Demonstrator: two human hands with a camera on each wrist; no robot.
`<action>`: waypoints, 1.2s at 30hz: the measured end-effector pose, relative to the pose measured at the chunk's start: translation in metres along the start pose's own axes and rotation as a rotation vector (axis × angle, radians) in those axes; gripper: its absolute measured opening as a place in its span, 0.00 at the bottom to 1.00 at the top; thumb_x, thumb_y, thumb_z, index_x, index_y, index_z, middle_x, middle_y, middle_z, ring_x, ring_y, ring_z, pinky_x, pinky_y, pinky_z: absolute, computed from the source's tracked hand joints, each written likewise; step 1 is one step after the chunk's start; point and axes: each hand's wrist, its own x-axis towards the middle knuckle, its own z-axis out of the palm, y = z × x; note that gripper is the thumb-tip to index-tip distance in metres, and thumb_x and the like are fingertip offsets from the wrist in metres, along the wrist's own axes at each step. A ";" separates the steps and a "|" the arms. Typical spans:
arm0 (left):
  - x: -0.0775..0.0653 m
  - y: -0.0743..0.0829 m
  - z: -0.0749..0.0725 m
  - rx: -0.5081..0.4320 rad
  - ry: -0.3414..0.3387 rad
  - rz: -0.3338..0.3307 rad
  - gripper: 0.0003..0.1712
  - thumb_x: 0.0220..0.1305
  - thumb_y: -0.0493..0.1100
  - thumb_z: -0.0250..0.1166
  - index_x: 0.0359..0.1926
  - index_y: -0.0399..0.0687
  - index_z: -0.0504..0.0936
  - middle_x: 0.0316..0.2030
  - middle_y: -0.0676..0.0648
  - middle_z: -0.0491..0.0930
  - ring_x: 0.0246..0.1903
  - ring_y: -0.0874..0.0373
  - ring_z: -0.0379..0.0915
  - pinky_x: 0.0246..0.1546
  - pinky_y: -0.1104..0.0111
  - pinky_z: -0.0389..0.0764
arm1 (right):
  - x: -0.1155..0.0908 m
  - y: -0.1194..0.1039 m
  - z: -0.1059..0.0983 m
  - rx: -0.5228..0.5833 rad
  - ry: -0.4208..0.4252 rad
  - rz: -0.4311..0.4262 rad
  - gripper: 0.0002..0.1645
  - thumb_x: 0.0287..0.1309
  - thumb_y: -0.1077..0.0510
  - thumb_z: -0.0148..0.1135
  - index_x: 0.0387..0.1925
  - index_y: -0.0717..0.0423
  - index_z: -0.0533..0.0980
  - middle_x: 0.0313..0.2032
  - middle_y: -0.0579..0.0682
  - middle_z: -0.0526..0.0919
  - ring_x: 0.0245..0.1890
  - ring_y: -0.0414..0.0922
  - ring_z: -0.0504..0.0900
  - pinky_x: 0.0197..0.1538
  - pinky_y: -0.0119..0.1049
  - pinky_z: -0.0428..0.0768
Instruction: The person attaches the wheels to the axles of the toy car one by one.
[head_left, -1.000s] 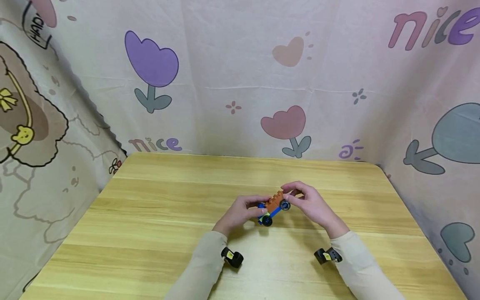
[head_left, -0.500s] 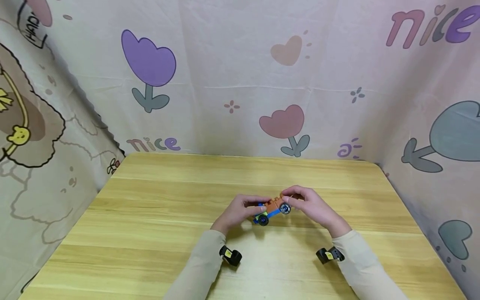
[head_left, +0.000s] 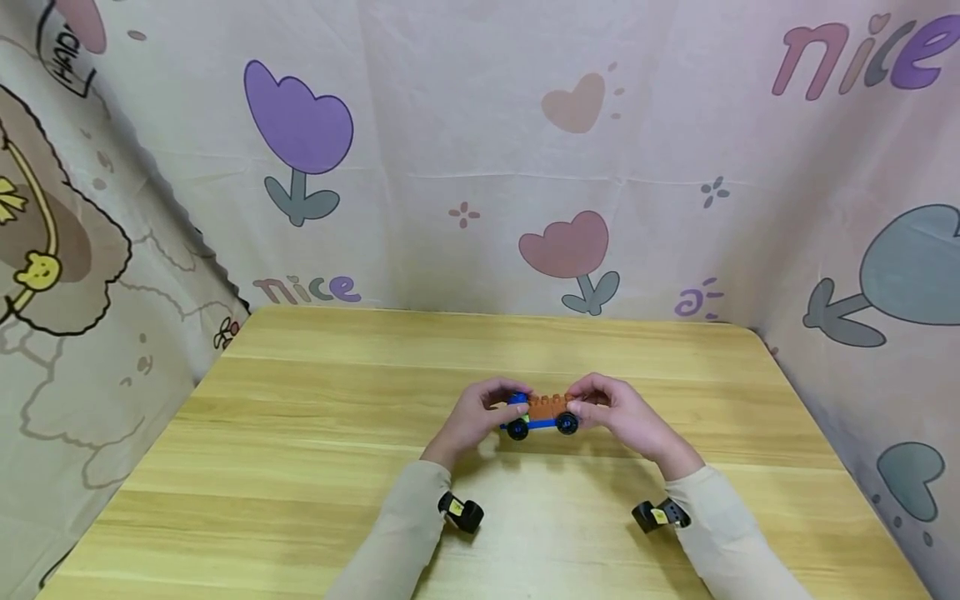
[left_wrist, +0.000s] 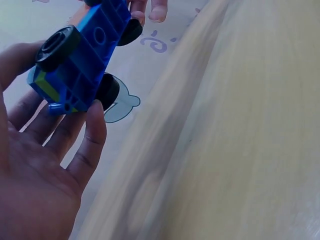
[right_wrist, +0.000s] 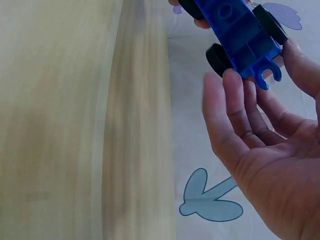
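Between both hands is a toy brick car (head_left: 546,412) with a blue base, orange studded bricks on top, a bit of yellow-green and black wheels. My left hand (head_left: 474,417) grips its left end, thumb on the near side and fingers behind. At the other end, my right hand (head_left: 618,412) pinches the orange part with thumb and fingers. The left wrist view shows the underside of the blue base (left_wrist: 87,60) above the palm. In the right wrist view a blue hook (right_wrist: 268,75) juts from the car's end beside the fingers. The car stands nearly level.
A light wood-grain table (head_left: 337,450) lies below the hands. Behind it and at both sides hangs a printed cloth (head_left: 420,100) with flowers and lettering. Black wrist cameras (head_left: 461,512) are strapped over the sleeves.
The car has turned from a tilt, right end raised, to nearly level; its left end rose slightly and its right end came down. Both hands keep hold, with the right hand slightly lower.
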 end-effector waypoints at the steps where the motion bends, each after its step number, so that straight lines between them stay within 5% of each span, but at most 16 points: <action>1: 0.000 0.000 0.000 -0.006 0.008 0.009 0.15 0.65 0.41 0.67 0.51 0.43 0.82 0.48 0.46 0.82 0.49 0.52 0.76 0.45 0.63 0.79 | 0.000 0.000 0.000 -0.019 0.016 -0.006 0.17 0.66 0.55 0.62 0.47 0.65 0.75 0.40 0.57 0.79 0.41 0.53 0.78 0.45 0.47 0.81; 8: -0.001 -0.001 -0.005 -0.017 0.078 0.015 0.19 0.64 0.36 0.67 0.55 0.39 0.79 0.51 0.43 0.80 0.52 0.50 0.74 0.45 0.63 0.79 | -0.001 0.002 0.002 -0.053 0.090 -0.018 0.16 0.65 0.54 0.64 0.47 0.62 0.77 0.42 0.55 0.79 0.44 0.52 0.76 0.46 0.39 0.78; 23: 0.003 -0.002 -0.006 0.013 0.291 -0.046 0.20 0.60 0.44 0.72 0.51 0.43 0.81 0.46 0.45 0.78 0.49 0.49 0.74 0.44 0.66 0.80 | 0.007 0.004 0.008 -0.081 0.178 0.007 0.18 0.62 0.57 0.67 0.50 0.62 0.77 0.45 0.53 0.80 0.46 0.50 0.78 0.51 0.45 0.78; 36: 0.008 -0.007 -0.013 0.024 0.287 -0.010 0.18 0.62 0.37 0.69 0.53 0.42 0.83 0.50 0.48 0.78 0.54 0.52 0.73 0.49 0.66 0.79 | 0.018 0.004 0.010 -0.142 0.235 0.050 0.21 0.62 0.61 0.65 0.56 0.63 0.75 0.47 0.55 0.80 0.49 0.52 0.79 0.52 0.46 0.79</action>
